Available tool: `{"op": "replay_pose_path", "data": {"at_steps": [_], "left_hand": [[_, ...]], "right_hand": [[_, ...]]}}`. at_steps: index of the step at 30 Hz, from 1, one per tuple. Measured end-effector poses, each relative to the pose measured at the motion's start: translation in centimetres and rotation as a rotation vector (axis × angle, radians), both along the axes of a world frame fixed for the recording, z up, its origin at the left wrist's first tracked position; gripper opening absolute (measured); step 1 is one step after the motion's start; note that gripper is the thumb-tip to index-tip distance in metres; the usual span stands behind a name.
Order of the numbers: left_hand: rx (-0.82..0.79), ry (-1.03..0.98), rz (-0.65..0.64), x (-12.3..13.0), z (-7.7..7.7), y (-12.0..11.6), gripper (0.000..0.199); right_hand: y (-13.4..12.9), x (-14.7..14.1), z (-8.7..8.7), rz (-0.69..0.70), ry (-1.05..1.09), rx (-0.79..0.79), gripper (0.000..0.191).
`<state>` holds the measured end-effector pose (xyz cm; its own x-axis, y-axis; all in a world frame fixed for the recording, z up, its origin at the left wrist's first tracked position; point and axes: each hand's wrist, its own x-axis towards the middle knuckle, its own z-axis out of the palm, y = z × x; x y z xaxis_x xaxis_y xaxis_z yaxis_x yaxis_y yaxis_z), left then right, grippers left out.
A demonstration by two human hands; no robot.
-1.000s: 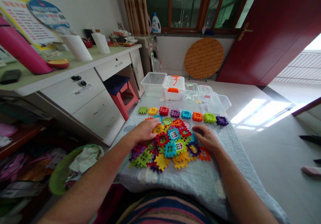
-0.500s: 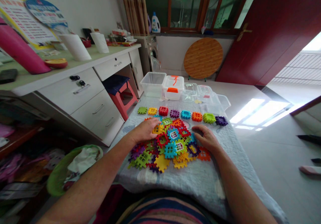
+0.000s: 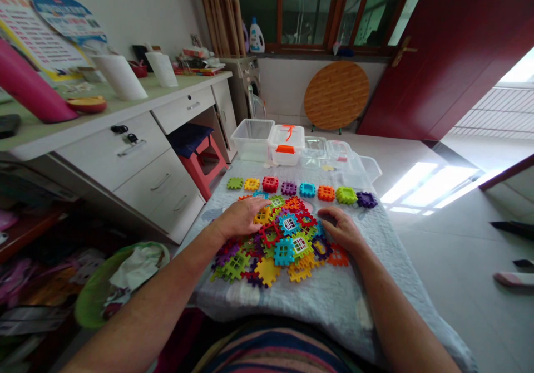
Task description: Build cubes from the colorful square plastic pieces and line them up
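Note:
A heap of colourful plastic interlocking tiles (image 3: 288, 224) lies on the cloth-covered table between my hands. My left hand (image 3: 242, 217) rests at the heap's left side, fingers stretched out beside a yellow window tile (image 3: 262, 215). At the right edge, my right hand (image 3: 341, 227) lies with its fingers apart, near an orange tile (image 3: 337, 255); nothing shows in its grasp. Behind the heap runs a row of tiles in several colours, from a green one (image 3: 235, 183) at left to a dark purple one (image 3: 366, 199) at right. Parts of the heap under my left hand are hidden.
Clear plastic boxes stand at the table's far end: an open one (image 3: 252, 139), one with orange latches (image 3: 287, 143), and several clear containers or lids (image 3: 314, 148). A white desk (image 3: 125, 150) and a red stool (image 3: 208, 164) are on the left, with a green basket (image 3: 89, 300) below.
The camera view has shifted slightly. Both hands and the tiles stay in nearly the same places.

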<state>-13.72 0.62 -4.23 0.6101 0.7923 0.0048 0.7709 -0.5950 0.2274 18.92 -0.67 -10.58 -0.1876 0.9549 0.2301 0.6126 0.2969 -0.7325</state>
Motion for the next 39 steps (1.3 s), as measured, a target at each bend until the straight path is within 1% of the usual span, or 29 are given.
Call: {"op": "replay_pose_path", "data": {"at_steps": [6, 14, 17, 19, 22, 25, 28, 30, 34, 39], "left_hand": [[-0.02, -0.018, 0.012, 0.1, 0.0, -0.2, 0.067], [0.017, -0.086, 0.018, -0.3, 0.0, -0.4, 0.061], [0.037, -0.128, 0.014, -0.7, 0.3, -0.3, 0.059], [0.047, -0.153, 0.019, -1.2, 0.7, 0.2, 0.058], [0.074, -0.16, 0.067, -2.5, 1.3, 2.2, 0.058], [0.084, -0.112, 0.141, -3.8, 1.6, 5.5, 0.06], [0.057, 0.002, 0.187, -4.3, 1.5, 8.7, 0.062], [0.043, 0.072, 0.182, -4.2, 1.2, 10.3, 0.062], [-0.007, 0.099, 0.132, -3.7, 0.4, 12.2, 0.063], [-0.067, 0.138, 0.083, -3.4, -0.6, 13.4, 0.066]], "right_hand": [[-0.1, -0.1, 0.2, -0.01, -0.011, 0.011, 0.028], [-0.1, -0.2, 0.2, -0.007, -0.004, -0.005, 0.028], [-0.2, -0.2, 0.3, -0.007, -0.004, 0.002, 0.028], [-0.2, -0.2, 0.3, -0.011, -0.006, 0.01, 0.027], [-0.2, -0.3, 0.5, -0.015, -0.012, 0.012, 0.028], [-0.2, -0.3, 0.5, -0.011, -0.016, 0.012, 0.028], [-0.2, -0.2, 0.5, -0.009, -0.009, 0.012, 0.027], [-0.2, -0.2, 0.4, -0.01, -0.002, 0.006, 0.027], [-0.2, -0.2, 0.3, -0.015, 0.003, -0.003, 0.026], [-0.2, -0.2, 0.3, -0.016, 0.005, 0.01, 0.026]]}}
